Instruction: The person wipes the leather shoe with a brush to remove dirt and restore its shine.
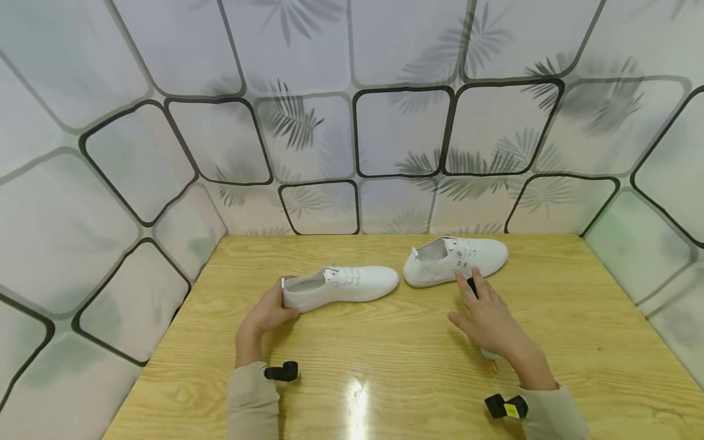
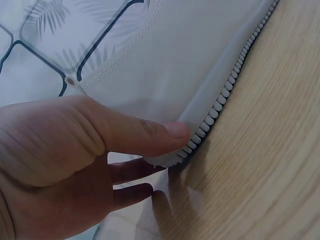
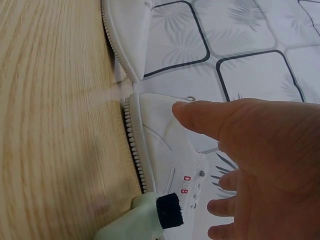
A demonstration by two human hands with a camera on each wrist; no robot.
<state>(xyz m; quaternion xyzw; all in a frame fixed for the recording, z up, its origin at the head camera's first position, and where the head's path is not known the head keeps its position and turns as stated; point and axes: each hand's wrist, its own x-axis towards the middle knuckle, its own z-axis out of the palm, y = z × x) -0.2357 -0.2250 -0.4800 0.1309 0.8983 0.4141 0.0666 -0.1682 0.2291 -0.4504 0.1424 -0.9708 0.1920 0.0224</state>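
A white lace-up shoe (image 1: 357, 284) lies on the wooden table with its toe to the right. My left hand (image 1: 269, 313) grips it at the heel; in the left wrist view the thumb (image 2: 165, 137) presses its side just above the ridged sole. Farther right and back sits a second white shoe (image 1: 484, 253), with small red lettering on its side. My right hand (image 1: 489, 321) is spread in front of that shoe, above a brush with a pale green body (image 3: 132, 220) and black bristles (image 3: 169, 210). The hand partly hides the brush in the head view.
Around the wooden table (image 1: 374, 354) hangs a patterned pale cloth (image 1: 404, 134) with dark rounded squares and leaf prints, at the back and both sides. A black wrist camera (image 1: 283, 371) is strapped to the left wrist, another (image 1: 506, 406) to the right.
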